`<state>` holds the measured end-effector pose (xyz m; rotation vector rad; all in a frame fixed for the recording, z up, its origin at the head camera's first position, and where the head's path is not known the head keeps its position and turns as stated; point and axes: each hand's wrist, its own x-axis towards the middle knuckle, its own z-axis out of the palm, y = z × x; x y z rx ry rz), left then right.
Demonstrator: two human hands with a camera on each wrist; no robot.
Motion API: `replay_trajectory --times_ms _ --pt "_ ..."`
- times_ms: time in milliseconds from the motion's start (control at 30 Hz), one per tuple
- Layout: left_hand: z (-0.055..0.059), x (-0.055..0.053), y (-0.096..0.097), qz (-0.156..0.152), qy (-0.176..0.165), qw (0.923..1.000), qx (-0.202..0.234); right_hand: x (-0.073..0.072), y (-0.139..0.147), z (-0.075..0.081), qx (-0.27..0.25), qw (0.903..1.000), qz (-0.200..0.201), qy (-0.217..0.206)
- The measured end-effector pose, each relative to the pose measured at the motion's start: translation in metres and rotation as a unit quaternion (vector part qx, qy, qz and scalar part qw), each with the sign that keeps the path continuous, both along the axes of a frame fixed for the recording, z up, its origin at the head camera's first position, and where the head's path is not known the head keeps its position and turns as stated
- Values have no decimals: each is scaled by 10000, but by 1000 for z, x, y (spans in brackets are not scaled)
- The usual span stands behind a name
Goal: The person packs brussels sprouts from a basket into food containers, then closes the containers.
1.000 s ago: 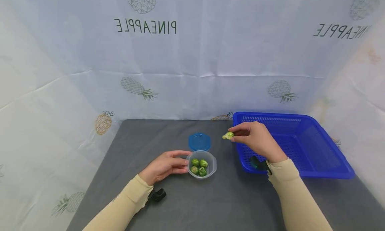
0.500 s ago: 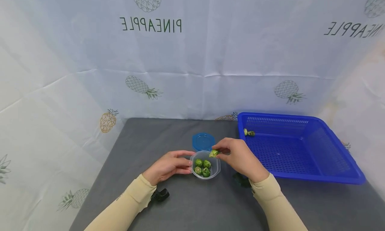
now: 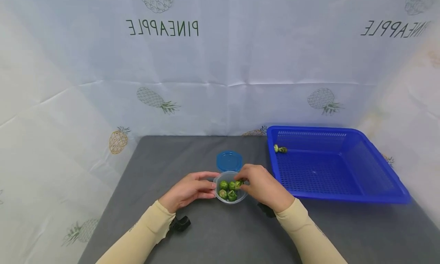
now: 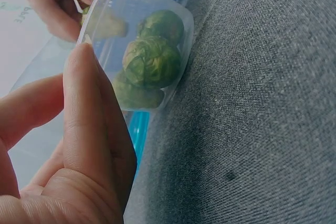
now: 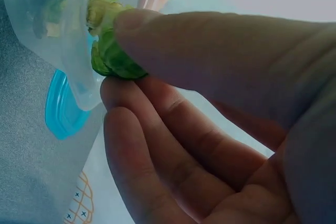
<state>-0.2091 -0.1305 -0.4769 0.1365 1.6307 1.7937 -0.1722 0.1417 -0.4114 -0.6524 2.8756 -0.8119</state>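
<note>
A small clear plastic container (image 3: 240, 197) stands on the grey table, with several Brussels sprouts (image 3: 232, 195) in its bottom. My left hand (image 3: 190, 190) holds its left side; in the left wrist view a fingertip (image 4: 83, 59) lies against the rim. With thumb and fingers, my right hand (image 3: 264, 187) pinches another Brussels sprout (image 5: 116, 59) at the container's right rim. That sprout's pale cut stem points toward the container's inside. The right fingers partly cover it in the head view.
Behind the container lies a blue lid (image 3: 229, 161). To the right is a large blue plastic basket (image 3: 343, 198), with a few Brussels sprouts (image 3: 282, 149) in its far left corner. A pineapple-print cloth (image 3: 213, 111) hangs behind the table (image 3: 178, 153).
My right hand has carried the sprout left and down from beside the basket to the container's opening. My left hand has stayed at the container's left side.
</note>
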Motion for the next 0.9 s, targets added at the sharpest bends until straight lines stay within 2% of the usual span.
replay_trajectory --times_ms 400,633,900 --pt "-1 -1 -1 -1 -103 9999 87 4 -6 -4 108 9994 194 261" --pt "0 -1 -1 12 -100 9999 91 2 -6 -5 113 9994 194 262" --pt "1 -1 -1 20 -78 9999 119 -1 -9 -9 100 9981 338 513"
